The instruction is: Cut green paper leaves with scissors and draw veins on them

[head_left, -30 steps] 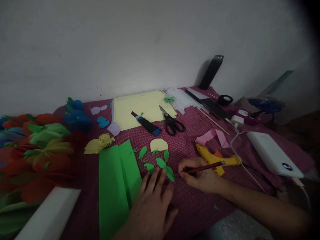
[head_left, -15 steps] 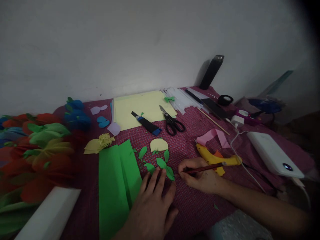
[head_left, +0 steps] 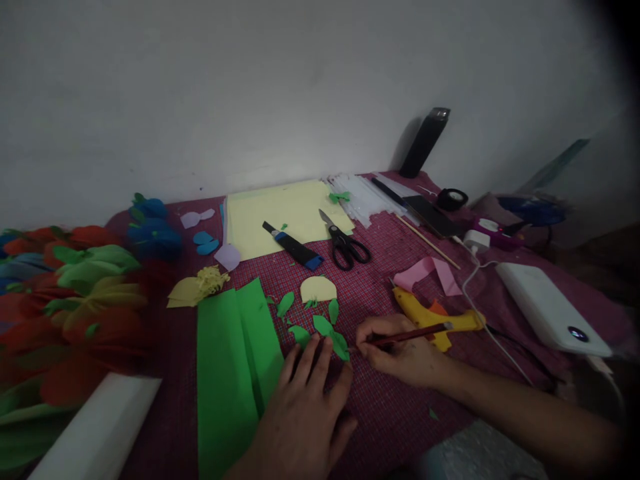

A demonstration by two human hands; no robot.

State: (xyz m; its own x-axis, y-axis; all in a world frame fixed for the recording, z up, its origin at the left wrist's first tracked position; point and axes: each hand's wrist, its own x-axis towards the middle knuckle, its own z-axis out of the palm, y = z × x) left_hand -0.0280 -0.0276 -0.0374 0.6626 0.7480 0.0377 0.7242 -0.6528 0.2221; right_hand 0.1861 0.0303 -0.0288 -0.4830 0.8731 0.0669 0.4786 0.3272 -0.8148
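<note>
Holding a red pencil [head_left: 407,335] in my right hand [head_left: 400,353], fingers closed round it, I keep its tip at the green leaf [head_left: 340,345] on the checked cloth [head_left: 380,280]. My left hand [head_left: 305,407] lies flat and spread, fingertips pinning that leaf beside the green sheet [head_left: 230,360]. No writing can be read anywhere (too dim). A yellow glue gun [head_left: 430,313] sits just behind my right hand, scissors [head_left: 346,243] farther back. Nothing has shifted since a second ago.
</note>
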